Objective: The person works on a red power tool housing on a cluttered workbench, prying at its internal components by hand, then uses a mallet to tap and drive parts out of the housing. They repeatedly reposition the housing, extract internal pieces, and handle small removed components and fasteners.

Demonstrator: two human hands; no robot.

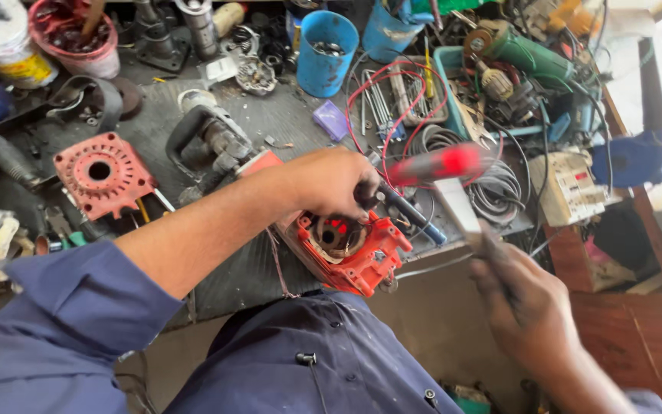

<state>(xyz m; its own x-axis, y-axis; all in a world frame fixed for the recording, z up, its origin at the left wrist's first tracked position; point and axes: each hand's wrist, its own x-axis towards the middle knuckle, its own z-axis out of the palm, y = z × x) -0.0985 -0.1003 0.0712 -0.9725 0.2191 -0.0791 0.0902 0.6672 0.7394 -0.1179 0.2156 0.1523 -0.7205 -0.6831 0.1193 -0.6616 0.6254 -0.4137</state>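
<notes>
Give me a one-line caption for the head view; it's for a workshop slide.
Left hand steadies a red-handled screwdriver on a red motor housing; blurred right hand swings a tool.

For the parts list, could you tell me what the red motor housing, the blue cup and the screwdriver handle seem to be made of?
The red motor housing looks like moulded plastic: matt, with ribbed, thin walls. The blue cup also seems plastic, with an even colour and soft sheen. The screwdriver handle, in the left hand, looks like glossy red plastic or rubber; blur leaves that open.
</notes>
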